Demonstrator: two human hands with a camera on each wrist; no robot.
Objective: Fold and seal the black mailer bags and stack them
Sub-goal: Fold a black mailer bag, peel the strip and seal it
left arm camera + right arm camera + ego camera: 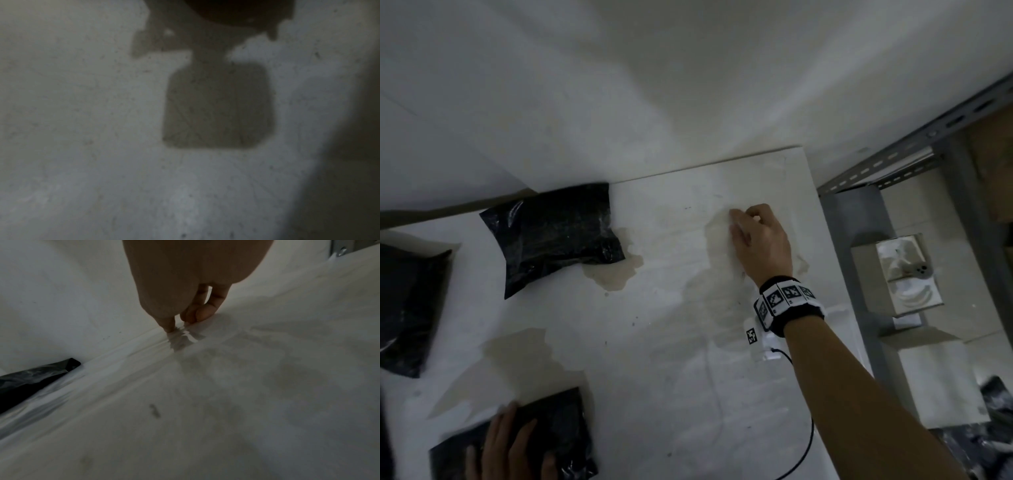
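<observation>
Three black mailer bags lie on the white table [671, 377]. One puffy bag [551, 236] sits at the back left, its corner also showing in the right wrist view [30, 379]. Another bag [407, 308] lies at the far left edge. My left hand [506, 445] presses flat on the third bag [565, 421] at the near left. My right hand [738, 219] reaches to the table's far right with curled fingers. Its fingertips [170, 324] pinch a thin glossy clear strip [185, 339] against the tabletop. The left wrist view shows only bare table and shadow.
A grey metal shelving rack [859, 178] stands right of the table, with open boxes [900, 274] of white items on it. A black cable [804, 445] runs from my right wristband. A white wall rises behind the table's far edge. Brownish stains mark the tabletop.
</observation>
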